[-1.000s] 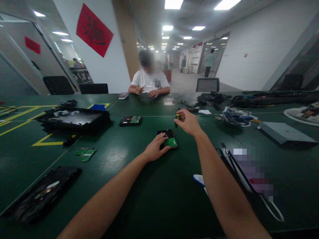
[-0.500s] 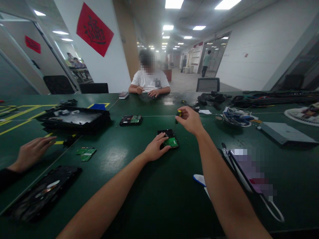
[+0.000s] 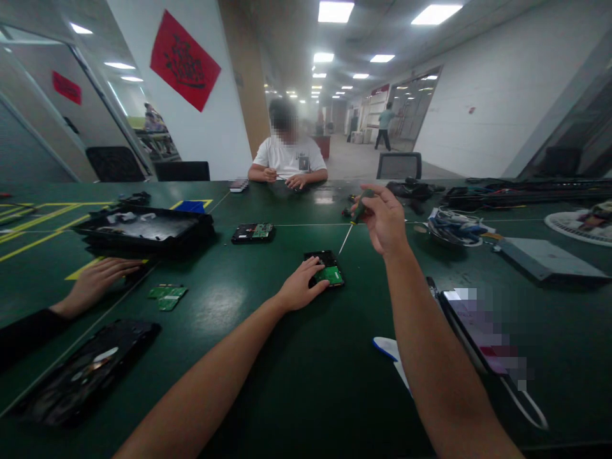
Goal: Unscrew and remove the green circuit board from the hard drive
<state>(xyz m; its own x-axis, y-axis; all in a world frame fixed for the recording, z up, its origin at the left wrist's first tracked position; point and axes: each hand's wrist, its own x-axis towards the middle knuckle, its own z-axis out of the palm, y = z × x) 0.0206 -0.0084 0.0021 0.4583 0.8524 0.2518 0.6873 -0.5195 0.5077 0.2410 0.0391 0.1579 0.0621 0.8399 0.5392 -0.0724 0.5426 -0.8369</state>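
Observation:
My left hand [image 3: 300,284] lies over a small hard drive [image 3: 331,274] with a green circuit board, fingers across its top and thumb along the near side, holding it against the table. Above and to the right of it, my right hand [image 3: 385,220] is closed round the handle of a screwdriver [image 3: 346,238]. Its handle is dark green with a yellow collar. The thin metal shaft slants down to the left, its tip near the drive's far right corner; whether it touches cannot be made out.
Another hard drive [image 3: 253,233] lies farther left. A co-worker's hand [image 3: 101,279] reaches in by a black tray [image 3: 143,229], near loose green circuit boards [image 3: 167,296] and a black casing [image 3: 90,370]. To the right are a phone [image 3: 482,331], a metal box [image 3: 549,258] and bundled cables [image 3: 454,226].
My right hand has moved slightly right and turned the screwdriver so its shaft points at the hard drive. My left hand stays put. The co-worker's hand at left has moved right.

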